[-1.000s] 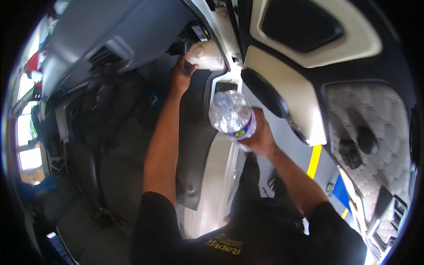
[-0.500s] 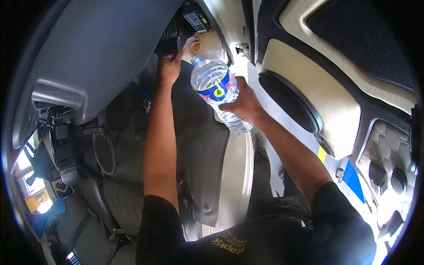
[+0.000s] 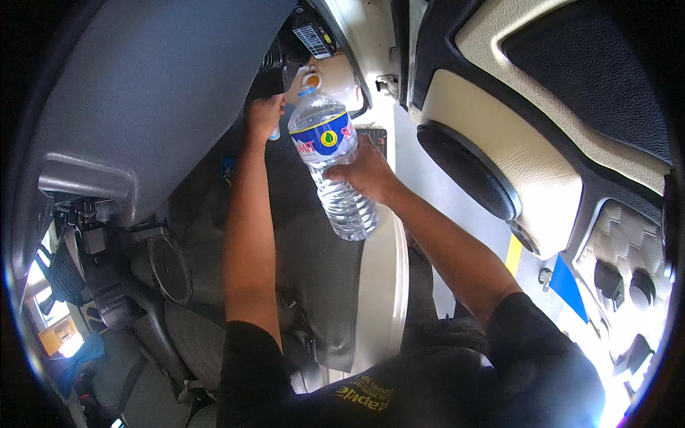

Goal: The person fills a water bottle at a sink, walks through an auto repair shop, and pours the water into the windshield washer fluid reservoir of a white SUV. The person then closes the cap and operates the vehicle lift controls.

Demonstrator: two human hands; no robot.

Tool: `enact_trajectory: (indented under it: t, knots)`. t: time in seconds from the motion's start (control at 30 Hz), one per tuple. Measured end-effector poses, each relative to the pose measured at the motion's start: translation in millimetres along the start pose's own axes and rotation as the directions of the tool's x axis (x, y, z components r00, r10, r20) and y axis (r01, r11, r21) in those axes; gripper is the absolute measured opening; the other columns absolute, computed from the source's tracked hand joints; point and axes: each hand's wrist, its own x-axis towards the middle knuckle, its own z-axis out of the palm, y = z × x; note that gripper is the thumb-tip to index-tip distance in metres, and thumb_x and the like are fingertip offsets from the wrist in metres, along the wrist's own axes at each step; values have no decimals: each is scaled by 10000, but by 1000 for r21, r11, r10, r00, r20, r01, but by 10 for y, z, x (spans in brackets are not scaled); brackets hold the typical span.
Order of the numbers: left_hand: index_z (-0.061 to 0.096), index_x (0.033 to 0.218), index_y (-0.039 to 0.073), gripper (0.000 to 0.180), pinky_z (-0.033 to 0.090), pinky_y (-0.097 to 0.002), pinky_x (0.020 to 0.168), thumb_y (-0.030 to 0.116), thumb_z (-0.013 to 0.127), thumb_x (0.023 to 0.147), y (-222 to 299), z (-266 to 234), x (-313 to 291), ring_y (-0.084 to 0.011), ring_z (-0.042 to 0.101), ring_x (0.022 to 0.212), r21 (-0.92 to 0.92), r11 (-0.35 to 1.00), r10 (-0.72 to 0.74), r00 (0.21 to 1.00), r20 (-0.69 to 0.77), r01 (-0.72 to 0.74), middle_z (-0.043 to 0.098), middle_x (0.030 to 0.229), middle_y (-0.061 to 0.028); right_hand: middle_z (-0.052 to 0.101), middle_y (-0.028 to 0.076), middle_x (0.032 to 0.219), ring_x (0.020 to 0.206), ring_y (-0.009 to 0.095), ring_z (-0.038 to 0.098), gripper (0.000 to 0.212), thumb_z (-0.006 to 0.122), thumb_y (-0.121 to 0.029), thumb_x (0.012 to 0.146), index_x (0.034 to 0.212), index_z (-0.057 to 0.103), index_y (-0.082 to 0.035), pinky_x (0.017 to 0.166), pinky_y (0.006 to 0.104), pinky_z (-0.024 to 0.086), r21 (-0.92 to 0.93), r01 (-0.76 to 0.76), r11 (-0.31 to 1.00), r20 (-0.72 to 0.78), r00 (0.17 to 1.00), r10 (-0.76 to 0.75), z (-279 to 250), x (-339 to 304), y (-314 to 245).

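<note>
My right hand (image 3: 362, 171) is wrapped round the lower half of a clear plastic water bottle (image 3: 330, 175) with a blue, white and red label. The bottle is tilted, its neck at the round filler opening (image 3: 312, 80) of a cream plastic reservoir (image 3: 339, 77). Whether the mouth touches the opening I cannot tell. My left hand (image 3: 265, 116) is closed beside the reservoir, under the dashboard. A small pale-blue thing (image 3: 275, 133) shows below its fingers; its kind is unclear.
A grey dashboard (image 3: 164, 85) overhangs from the left. On the right stands the open vehicle door with a round black speaker (image 3: 467, 171). Dark floor matting (image 3: 314, 264) and a cream door sill (image 3: 382, 285) lie below my arms. A black box with a label (image 3: 314, 39) sits above the reservoir.
The bottle and my right hand have shifted left, bringing the neck to the filler opening. My left hand's outstretched finger has curled in, and the pale-blue thing has come into view under it.
</note>
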Motion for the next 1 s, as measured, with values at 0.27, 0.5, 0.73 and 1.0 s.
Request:
enact_trajectory:
  t: [0.27,0.5,0.73,1.0]
  knots:
    - [681,1133,-1,290,611,-373,745,191,499,1014,82,-13,-9,-240,751,802,-21,998,-55,998,9,55,743,984,-165,681,218,1137,1068,293,679,724,889,-212,686,1207,497,102,959,381,513,350,-44,936,139,990,-5,106,5,40]
    - [709,1120,32,272,594,-372,741,181,526,983,-63,7,-41,-265,756,826,132,991,33,999,8,-33,756,960,-151,726,139,1119,1044,247,686,527,833,-86,752,1225,622,11,979,380,488,505,-101,857,257,966,-38,117,-76,-106]
    - [693,1025,67,262,565,-423,731,255,515,986,-213,70,11,-320,734,800,295,940,200,977,-73,-170,742,915,-152,749,131,1003,902,236,702,378,829,-129,750,1080,716,15,879,364,512,578,-83,812,196,980,-40,176,-134,-156]
    - [650,1041,49,261,567,-446,749,253,496,990,-175,20,4,-335,735,829,270,946,193,981,-18,-181,741,928,-142,747,134,1025,939,241,703,385,824,-127,758,1104,719,2,911,365,504,580,-91,809,207,978,-38,168,-152,-174]
